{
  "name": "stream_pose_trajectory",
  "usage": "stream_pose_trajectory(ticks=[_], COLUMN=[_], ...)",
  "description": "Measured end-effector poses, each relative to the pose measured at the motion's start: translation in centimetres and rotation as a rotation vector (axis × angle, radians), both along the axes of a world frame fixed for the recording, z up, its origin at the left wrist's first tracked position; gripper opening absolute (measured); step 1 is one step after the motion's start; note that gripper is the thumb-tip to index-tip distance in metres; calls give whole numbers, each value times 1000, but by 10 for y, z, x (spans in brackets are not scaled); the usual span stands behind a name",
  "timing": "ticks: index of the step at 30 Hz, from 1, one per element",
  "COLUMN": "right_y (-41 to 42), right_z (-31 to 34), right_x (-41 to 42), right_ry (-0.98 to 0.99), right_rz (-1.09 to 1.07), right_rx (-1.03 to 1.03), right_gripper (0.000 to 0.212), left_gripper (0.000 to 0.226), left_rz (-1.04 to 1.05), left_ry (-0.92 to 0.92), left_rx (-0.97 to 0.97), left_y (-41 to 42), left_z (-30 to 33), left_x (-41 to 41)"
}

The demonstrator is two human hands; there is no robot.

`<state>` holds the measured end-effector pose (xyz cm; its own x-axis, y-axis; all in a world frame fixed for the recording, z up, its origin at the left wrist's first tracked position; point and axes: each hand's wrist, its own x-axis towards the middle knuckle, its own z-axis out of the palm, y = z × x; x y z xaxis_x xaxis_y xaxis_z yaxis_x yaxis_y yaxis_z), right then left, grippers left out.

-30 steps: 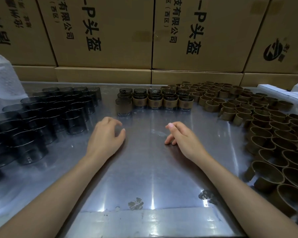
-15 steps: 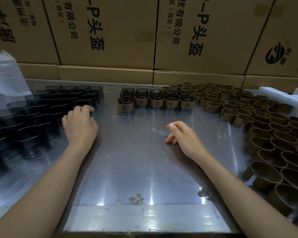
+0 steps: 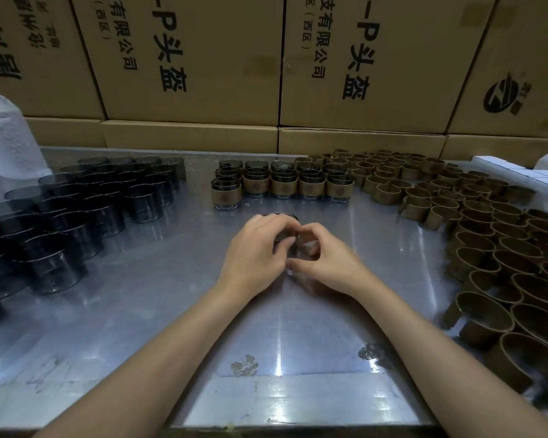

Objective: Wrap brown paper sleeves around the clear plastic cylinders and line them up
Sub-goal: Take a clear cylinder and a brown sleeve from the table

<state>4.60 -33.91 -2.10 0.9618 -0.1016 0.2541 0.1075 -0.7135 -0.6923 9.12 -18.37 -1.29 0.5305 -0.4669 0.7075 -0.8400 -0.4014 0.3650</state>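
Head view: both left hand point(image 3: 253, 248) and right hand point(image 3: 326, 263) cupping one bare cylinder point(image 3: 282, 227) mid-bench point(image 3: 140, 295); few sleeved cylinders point(image 3: 282, 184) lined up, many unwrapped cylinders point(image 3: 86, 203) and loose sleeves point(image 3: 487, 248) left.

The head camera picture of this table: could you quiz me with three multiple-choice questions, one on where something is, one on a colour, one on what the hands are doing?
1. Where is the stock of bare clear plastic cylinders?
A. On the table's left side
B. On the cardboard boxes
C. At the table's near edge

2. What colour are the loose paper sleeves on the right?
A. White
B. Brown
C. Blue

3. What are the two hands doing?
A. Lying flat on the table
B. Lifting a box
C. Holding one cylinder between them

Answers:
1 A, the dark see-through cylinders stand grouped on the left.
2 B, the rings heaped on the right are brown.
3 C, the left hand and right hand curl round one clear cylinder in front of the sleeved row.
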Motion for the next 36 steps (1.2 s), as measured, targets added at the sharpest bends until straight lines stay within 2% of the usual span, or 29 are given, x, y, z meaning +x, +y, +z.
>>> stream_pose_trajectory(ticks=[2,5,8,13,18,22,28,31,33,36], right_y=[-1,-1,2,5,3,4,3,0,-3,-16], right_z=[1,2,5,10,12,10,9,12,18,26], right_x=[-1,-1,-1,-6,-8,-8,-7,-12,-18,-27], right_ry=[-18,-64,-227,-399,-304,-197,-101,-64,-152,-288], right_rz=[11,28,30,-106,-189,-194,-158,-139,-233,-619], right_rx=[52,163,275,284,141,69,89,57,40,-163], right_gripper=[56,52,46,52,63,59,46,59,72,66], left_gripper=[19,35,37,29,41,43,43,40,39,38], left_rz=[-19,-51,-104,-57,10,50,71,72,61,66], left_ry=[113,336,463,401,361,366,409,418,430,440], left_rx=[-159,-400,-489,-264,-73,64,107,114,107,95], left_y=[-8,-7,-4,-4,0,-1,-1,0,1,2], left_z=[2,5,6,2,-2,-5,-4,-5,-5,-5], left_x=[-4,-4,-1,-1,3,6,8,8,8,10])
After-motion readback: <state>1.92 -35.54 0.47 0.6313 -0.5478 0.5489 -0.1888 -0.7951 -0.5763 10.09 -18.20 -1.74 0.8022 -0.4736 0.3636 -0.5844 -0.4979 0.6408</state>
